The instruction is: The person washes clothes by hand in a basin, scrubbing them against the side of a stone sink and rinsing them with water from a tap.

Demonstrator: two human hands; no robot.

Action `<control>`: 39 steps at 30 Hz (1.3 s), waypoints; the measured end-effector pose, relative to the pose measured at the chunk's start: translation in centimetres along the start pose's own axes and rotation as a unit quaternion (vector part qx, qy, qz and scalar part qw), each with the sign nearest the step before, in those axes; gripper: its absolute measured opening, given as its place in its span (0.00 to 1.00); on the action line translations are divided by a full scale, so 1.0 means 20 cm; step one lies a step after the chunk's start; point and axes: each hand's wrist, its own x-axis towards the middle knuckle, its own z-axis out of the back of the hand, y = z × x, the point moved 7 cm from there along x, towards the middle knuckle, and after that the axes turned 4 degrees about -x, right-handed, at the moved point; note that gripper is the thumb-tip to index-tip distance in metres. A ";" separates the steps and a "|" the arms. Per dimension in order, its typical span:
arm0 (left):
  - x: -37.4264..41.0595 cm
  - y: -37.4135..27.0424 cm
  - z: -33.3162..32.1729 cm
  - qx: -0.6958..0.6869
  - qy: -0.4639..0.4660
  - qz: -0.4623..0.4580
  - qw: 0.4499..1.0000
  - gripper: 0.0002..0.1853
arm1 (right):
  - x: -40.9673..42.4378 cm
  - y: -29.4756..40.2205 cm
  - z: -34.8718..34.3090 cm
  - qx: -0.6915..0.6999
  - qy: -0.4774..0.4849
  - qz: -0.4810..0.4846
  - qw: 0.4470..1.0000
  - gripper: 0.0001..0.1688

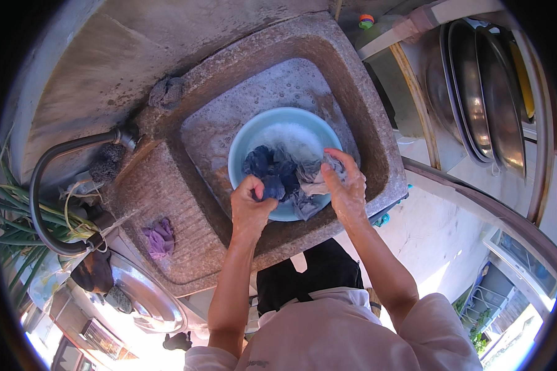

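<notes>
A light blue plastic basin (238,139) with foamy water and wet cloths sits in a stone sink (376,116). At the basin's near left rim, my left hand (252,206) pinches a dark blue cloth (273,187) between thumb and fingers. My right hand (346,188) is at the basin's right side, its fingers around a pale grey-beige cloth (313,178). Another grey cloth (306,207) hangs at the near rim. Suds float on the water in the sink around the basin.
A ribbed stone washboard (190,222) on the left bears a purple cloth (159,239). Beside it curves a dark faucet pipe (39,185). A grey scrubber or rag (166,92) lies on the sink's back left corner. Metal basins (485,92) stand in a rack at the right.
</notes>
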 end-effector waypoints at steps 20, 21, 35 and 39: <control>0.69 0.94 -0.22 0.608 0.047 -0.105 0.785 0.23 | 0.50 -1.08 -0.62 -0.511 0.331 -0.123 0.784 0.30; 0.74 0.97 -0.14 0.607 0.023 -0.150 0.780 0.24 | 0.51 -0.96 -0.70 -0.521 0.369 -0.079 0.766 0.29; -0.04 0.10 -0.08 -0.049 -0.047 0.050 0.996 0.17 | -0.02 -0.21 0.01 0.201 0.040 0.027 0.978 0.17; -0.10 0.17 0.04 -0.172 -0.059 -0.025 0.983 0.15 | -0.01 -0.09 0.01 0.314 0.025 -0.029 0.949 0.15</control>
